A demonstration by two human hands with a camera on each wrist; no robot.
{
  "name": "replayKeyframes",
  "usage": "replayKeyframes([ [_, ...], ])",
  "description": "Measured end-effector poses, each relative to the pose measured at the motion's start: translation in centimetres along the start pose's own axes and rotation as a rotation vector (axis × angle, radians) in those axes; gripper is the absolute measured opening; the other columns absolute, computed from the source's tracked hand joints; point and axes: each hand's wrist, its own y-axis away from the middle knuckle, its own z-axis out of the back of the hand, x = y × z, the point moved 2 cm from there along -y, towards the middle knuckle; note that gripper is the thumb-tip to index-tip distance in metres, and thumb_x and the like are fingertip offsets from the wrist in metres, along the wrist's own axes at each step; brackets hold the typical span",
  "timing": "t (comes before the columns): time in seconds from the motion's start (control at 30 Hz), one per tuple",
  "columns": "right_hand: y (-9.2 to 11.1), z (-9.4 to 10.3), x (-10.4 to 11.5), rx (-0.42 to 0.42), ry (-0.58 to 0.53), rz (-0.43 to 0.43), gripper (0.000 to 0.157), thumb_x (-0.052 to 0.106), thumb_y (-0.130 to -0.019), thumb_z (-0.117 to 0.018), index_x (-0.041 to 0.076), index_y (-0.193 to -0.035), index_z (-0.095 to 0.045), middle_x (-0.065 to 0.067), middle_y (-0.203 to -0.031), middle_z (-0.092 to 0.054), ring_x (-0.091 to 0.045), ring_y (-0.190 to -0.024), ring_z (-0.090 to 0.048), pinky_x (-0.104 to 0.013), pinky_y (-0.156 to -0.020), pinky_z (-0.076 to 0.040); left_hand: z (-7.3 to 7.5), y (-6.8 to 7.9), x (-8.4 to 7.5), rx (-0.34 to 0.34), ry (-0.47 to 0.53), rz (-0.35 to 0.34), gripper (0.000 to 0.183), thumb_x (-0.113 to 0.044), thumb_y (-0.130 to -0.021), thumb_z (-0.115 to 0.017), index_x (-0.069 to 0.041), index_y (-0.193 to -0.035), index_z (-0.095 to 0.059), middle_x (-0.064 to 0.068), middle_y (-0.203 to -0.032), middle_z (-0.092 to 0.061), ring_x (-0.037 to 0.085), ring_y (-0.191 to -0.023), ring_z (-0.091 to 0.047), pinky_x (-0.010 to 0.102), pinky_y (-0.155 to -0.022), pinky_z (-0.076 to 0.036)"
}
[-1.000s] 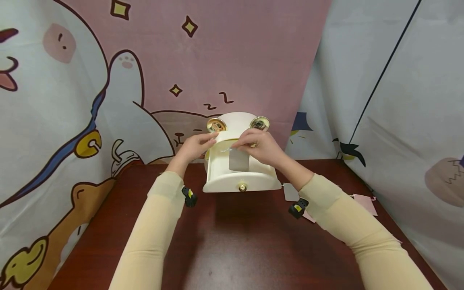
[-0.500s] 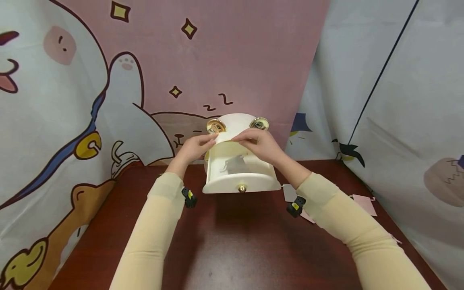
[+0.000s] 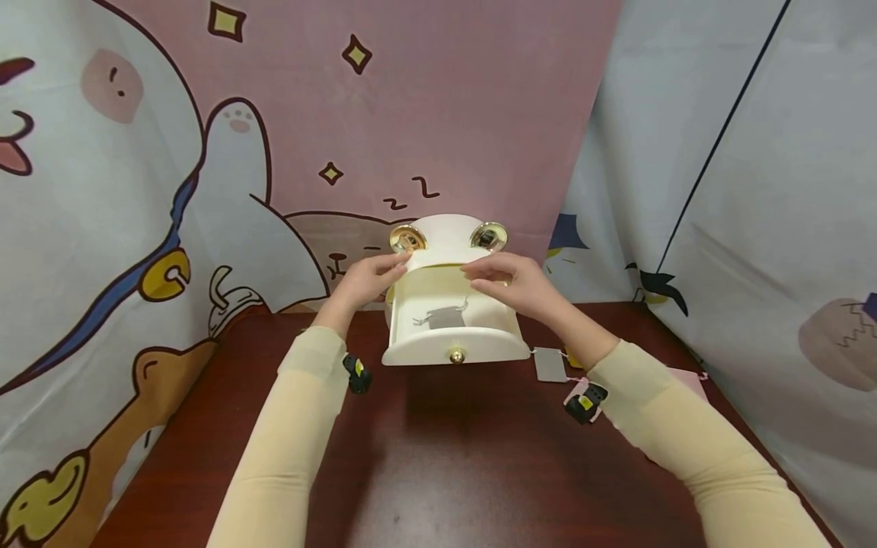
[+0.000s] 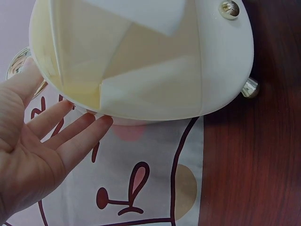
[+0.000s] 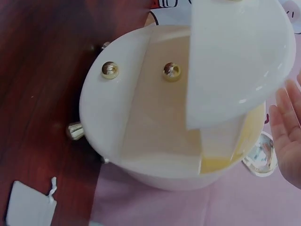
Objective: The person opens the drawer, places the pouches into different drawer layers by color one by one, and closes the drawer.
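Observation:
A cream-white storage box shaped like an alarm clock (image 3: 448, 242) stands on the table with its drawer (image 3: 418, 348) pulled out. Inside the drawer lies a small grey drawstring pouch (image 3: 447, 317), its cords spread to the left and right. My left hand (image 3: 370, 281) rests at the box's left side; in the left wrist view its straight fingers (image 4: 82, 143) touch the rim. Over the drawer's right side hovers my right hand (image 3: 517, 285), holding nothing, its fingers loosely bent. Only part of the right hand (image 5: 288, 134) shows at the edge of the right wrist view.
Right of the box, a grey pouch (image 3: 550, 365) lies on the dark red table (image 3: 438, 472), with a pink pouch (image 3: 688, 380) farther right. Something yellow (image 3: 574, 361) is partly hidden by my right wrist. Two gold bells (image 3: 407, 238) top the box. Printed cloth hangs behind.
My right hand has let go of the grey pouch, which dropped from hanging upright to lying in the drawer. That hand then moved right. The left hand stayed put.

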Motion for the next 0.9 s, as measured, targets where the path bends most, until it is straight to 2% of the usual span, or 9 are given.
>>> replayKeyframes([
  [0.2, 1.8, 0.9, -1.0, -0.003, -0.002, 0.014, 0.029, 0.013, -0.094, -0.071, 0.008, -0.122, -0.071, -0.006, -0.116, -0.07, -0.02, -0.107, -0.065, -0.039, -0.092, -0.053, 0.0, 0.0, -0.1, 0.002, 0.002, 0.002, 0.046, -0.042, -0.102, -0.055, -0.029, -0.146, -0.052, 0.006, -0.146, -0.051, 0.029, -0.128, -0.052, 0.049, -0.1, -0.048],
  [0.27, 2.4, 1.1, -1.2, 0.001, 0.003, 0.016, 0.03, 0.012, -0.094, -0.071, 0.007, -0.124, -0.07, -0.007, -0.117, -0.069, -0.021, -0.108, -0.064, -0.037, -0.093, -0.053, 0.0, 0.0, -0.1, 0.001, -0.003, 0.001, 0.046, -0.042, -0.102, -0.055, -0.029, -0.146, -0.052, 0.006, -0.146, -0.051, 0.029, -0.128, -0.052, 0.049, -0.1, -0.047],
  [0.43, 4.0, 1.8, -2.0, 0.001, 0.03, -0.027, 0.032, 0.013, -0.094, -0.07, 0.007, -0.125, -0.069, -0.007, -0.119, -0.069, -0.021, -0.11, -0.064, -0.027, -0.093, -0.051, 0.0, 0.0, -0.1, -0.001, -0.009, 0.001, 0.045, -0.042, -0.102, -0.055, -0.029, -0.146, -0.052, 0.006, -0.146, -0.051, 0.029, -0.127, -0.052, 0.049, -0.099, -0.048],
  [0.73, 6.5, 2.9, -3.7, -0.037, -0.099, -0.125, 0.037, 0.014, -0.095, -0.07, 0.005, -0.13, -0.065, -0.013, -0.124, -0.065, -0.013, -0.11, -0.063, -0.021, -0.089, -0.052, 0.0, 0.1, 0.0, -0.002, -0.008, 0.002, 0.046, -0.042, -0.102, -0.054, -0.029, -0.147, -0.051, 0.006, -0.147, -0.05, 0.029, -0.128, -0.052, 0.048, -0.097, -0.049],
  [0.9, 7.9, 3.4, -5.3, -0.046, -0.096, -0.149, 0.038, 0.014, -0.095, -0.07, 0.006, -0.131, -0.064, -0.013, -0.124, -0.066, -0.01, -0.11, -0.062, -0.02, -0.089, -0.052, 0.0, 0.0, 0.1, -0.001, -0.016, -0.002, 0.046, -0.043, -0.102, -0.054, -0.03, -0.147, -0.051, 0.006, -0.146, -0.051, 0.029, -0.128, -0.051, 0.048, -0.099, -0.048],
])
